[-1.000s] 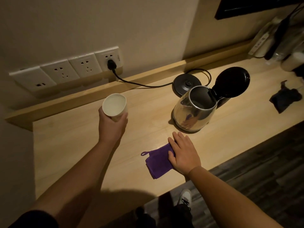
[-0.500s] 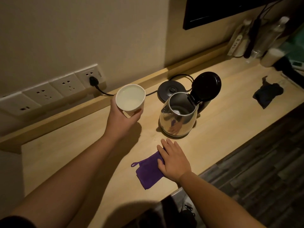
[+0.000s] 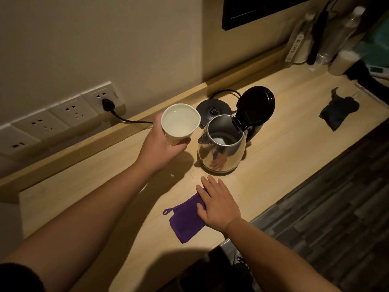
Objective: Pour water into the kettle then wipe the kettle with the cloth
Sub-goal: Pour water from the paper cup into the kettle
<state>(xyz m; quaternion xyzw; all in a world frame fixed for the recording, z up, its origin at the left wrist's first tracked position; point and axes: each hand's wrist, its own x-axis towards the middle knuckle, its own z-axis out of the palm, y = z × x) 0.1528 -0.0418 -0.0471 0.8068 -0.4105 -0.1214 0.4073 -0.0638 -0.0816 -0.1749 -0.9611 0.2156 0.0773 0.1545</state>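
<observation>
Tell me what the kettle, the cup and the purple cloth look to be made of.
Kettle: polished metal body, likely stainless steel, since it mirrors the hand and cloth; its open lid looks like black plastic.
Cup: thin white matte wall, probably paper.
Purple cloth: soft folded fabric with a hanging loop, possibly microfibre.

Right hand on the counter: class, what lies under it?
A purple cloth lies flat under the right hand, its loop end sticking out left. The covered corner cannot be seen.

Likely a hotel room — wooden wall shelf, socket row, kettle, toiletry bottles.
</observation>
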